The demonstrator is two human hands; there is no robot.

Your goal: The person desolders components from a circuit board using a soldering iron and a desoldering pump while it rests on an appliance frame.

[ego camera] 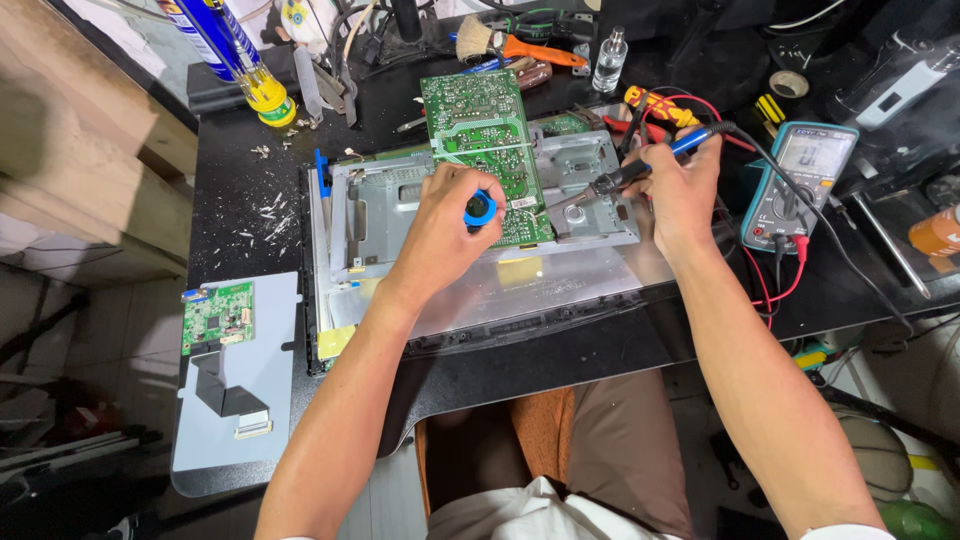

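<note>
**Hot iron at the board's edge**

The person sits at a black counter (250, 190) with a dismantled flat display chassis (400, 215) lying across it. A green circuit board (485, 150) rests solder-side up on the metal frame, in the middle of the scene. The left hand (445, 225) is curled shut around a small blue tool (480, 208), seemingly a desoldering pump, held over the near part of the board. The right hand (680, 190) is closed on the blue grip of a soldering iron (640, 168), its tip pointing left toward the board's right edge; I cannot tell whether the tip touches.

To the right stands a teal multimeter (800, 185), its red and black leads looping near the right wrist. A smaller green board (217, 315) with a flat ribbon lies on a grey plate at the near left. At the far edge sit an orange-handled brush (510, 45), a small clear bottle (610, 60) and a yellow-capped spray can (240, 60).

The risks, as I judge them: the iron's cord and the meter leads run close together, so a snag could jerk the tip across neighbouring joints. Lingering heat could lift a pad. The board looks only propped on the frame, so pressure from the left hand might shift it mid-joint.
</note>
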